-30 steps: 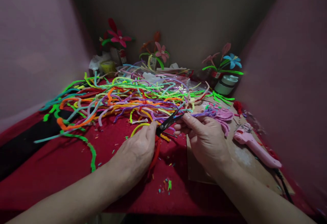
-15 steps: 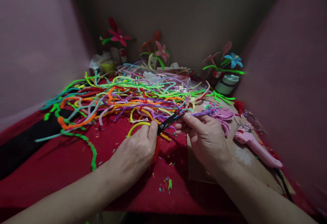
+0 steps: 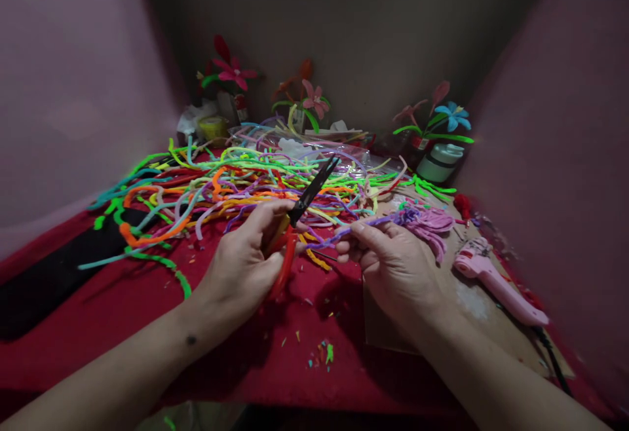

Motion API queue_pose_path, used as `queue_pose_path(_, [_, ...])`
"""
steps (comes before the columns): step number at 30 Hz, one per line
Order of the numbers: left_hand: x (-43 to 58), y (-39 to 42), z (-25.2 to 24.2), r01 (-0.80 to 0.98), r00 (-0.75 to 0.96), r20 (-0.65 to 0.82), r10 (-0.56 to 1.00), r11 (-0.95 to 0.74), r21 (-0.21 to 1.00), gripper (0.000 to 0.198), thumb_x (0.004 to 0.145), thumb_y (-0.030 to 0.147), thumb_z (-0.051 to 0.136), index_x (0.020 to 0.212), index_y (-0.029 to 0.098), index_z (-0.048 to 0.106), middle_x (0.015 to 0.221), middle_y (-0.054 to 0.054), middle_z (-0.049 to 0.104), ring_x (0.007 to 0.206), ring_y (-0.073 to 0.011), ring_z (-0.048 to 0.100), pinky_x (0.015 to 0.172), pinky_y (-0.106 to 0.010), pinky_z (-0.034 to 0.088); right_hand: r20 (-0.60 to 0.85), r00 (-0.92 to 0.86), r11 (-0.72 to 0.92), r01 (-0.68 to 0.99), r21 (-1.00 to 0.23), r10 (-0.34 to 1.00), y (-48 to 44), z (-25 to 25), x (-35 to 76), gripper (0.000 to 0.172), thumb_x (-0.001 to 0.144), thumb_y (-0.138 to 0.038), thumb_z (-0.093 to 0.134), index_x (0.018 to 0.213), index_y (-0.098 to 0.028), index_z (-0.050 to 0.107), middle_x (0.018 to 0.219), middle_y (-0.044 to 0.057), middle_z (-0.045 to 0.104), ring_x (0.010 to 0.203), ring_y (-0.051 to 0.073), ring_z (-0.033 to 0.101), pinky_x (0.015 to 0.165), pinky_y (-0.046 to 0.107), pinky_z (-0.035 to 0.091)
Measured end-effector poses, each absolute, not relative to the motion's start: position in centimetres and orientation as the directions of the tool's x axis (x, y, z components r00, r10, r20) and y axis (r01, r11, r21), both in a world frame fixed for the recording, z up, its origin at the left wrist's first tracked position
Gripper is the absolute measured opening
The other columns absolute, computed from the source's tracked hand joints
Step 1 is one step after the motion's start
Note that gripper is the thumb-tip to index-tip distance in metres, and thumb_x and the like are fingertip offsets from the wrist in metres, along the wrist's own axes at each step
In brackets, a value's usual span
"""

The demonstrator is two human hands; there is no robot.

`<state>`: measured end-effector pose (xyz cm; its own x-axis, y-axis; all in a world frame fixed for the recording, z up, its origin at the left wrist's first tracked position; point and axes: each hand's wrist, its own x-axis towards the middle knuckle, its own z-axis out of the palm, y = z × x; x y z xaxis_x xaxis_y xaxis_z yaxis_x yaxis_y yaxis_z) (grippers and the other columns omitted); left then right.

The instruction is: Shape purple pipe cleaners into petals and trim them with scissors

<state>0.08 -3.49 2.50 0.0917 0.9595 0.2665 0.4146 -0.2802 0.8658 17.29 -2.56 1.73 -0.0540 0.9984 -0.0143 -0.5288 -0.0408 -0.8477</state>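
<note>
My left hand (image 3: 250,254) is wrapped round the handles of scissors (image 3: 314,188) with black blades and red and yellow grips; the blades point up and away, and look closed. Between the thumb and fingers of my right hand (image 3: 393,254) is a purple pipe cleaner (image 3: 327,242), whose free end reaches left to the fingers of my left hand. Whether those left fingers touch it I cannot tell. To the right of my right hand, pink pipe-cleaner loops (image 3: 430,224) lie at the other end of the purple stem.
A heap of colourful pipe cleaners (image 3: 236,182) spreads across the red cloth (image 3: 221,352). On the right, a pink glue gun (image 3: 501,290) lies on cardboard (image 3: 462,313). Pipe-cleaner flowers (image 3: 452,116) and a pale jar (image 3: 439,162) stand behind. Small clippings (image 3: 324,352) lie in front.
The scissors have come away from the purple pipe cleaner and swung upward as my left hand turned over. My right hand still pinches the purple pipe cleaner in nearly the same place.
</note>
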Motion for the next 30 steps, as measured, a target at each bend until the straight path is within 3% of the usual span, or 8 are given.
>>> queue_pose_path(3, [0.7, -3.4, 3.2, 0.120, 0.188, -0.024, 0.982, 0.001, 0.993, 0.040, 0.066, 0.021, 0.067, 0.102, 0.017, 0.050, 0.081, 0.000, 0.059, 0.062, -0.0112, 0.058, 0.055, -0.021, 0.049, -0.034, -0.091, -0.078, -0.541, -0.838, 0.995, -2.6, 1.9, 17.2, 0.008, 0.067, -0.016, 0.069, 0.065, -0.013, 0.062, 0.058, 0.001, 0.064, 0.053, 0.012, 0.062, 0.050, 0.021, 0.050])
queue_pose_path(6, [1.0, -3.3, 3.2, 0.036, 0.218, -0.155, 0.964, 0.151, 0.988, 0.042, 0.062, 0.024, 0.072, 0.097, 0.018, 0.050, 0.071, 0.003, 0.058, 0.052, -0.0078, 0.054, 0.045, -0.016, 0.043, -0.045, -0.142, -0.116, -0.543, -0.832, 0.989, -2.6, 2.0, 17.1, 0.008, 0.068, -0.017, 0.068, 0.066, -0.012, 0.062, 0.062, 0.002, 0.065, 0.054, 0.013, 0.062, 0.049, 0.022, 0.049])
queue_pose_path(14, [1.8, -3.9, 2.9, 0.012, 0.215, 0.016, 0.976, -0.019, 1.000, 0.033, 0.062, 0.018, 0.072, 0.088, 0.016, 0.053, 0.074, 0.003, 0.060, 0.064, -0.0097, 0.058, 0.057, -0.018, 0.047, -0.063, -0.315, -0.198, -0.419, -0.886, 0.947, -3.1, 0.9, 16.8, 0.010, 0.069, -0.021, 0.070, 0.073, -0.013, 0.066, 0.061, 0.000, 0.062, 0.051, 0.008, 0.054, 0.051, 0.021, 0.044])
queue_pose_path(20, [1.5, -3.7, 2.6, 0.056, 0.191, 0.104, 0.976, -0.117, 0.992, 0.028, 0.068, 0.020, 0.068, 0.092, 0.016, 0.054, 0.083, 0.001, 0.059, 0.072, -0.0110, 0.058, 0.066, -0.022, 0.049, -0.106, -0.352, -0.268, -0.452, -0.851, 0.930, -3.0, 1.0, 16.7, 0.012, 0.072, -0.024, 0.066, 0.071, -0.011, 0.066, 0.060, 0.003, 0.063, 0.054, 0.010, 0.058, 0.049, 0.020, 0.046])
queue_pose_path(30, [1.5, -4.5, 3.1, 0.151, 0.124, 0.143, 0.982, -0.161, 0.975, 0.030, 0.069, 0.022, 0.065, 0.097, 0.018, 0.055, 0.077, 0.002, 0.059, 0.067, -0.0106, 0.056, 0.062, -0.021, 0.047, -0.165, -0.352, -0.326, -0.468, -0.821, 0.921, -2.7, 0.7, 16.7, 0.016, 0.069, -0.024, 0.069, 0.067, -0.013, 0.058, 0.061, 0.002, 0.063, 0.047, 0.008, 0.055, 0.043, 0.017, 0.043])
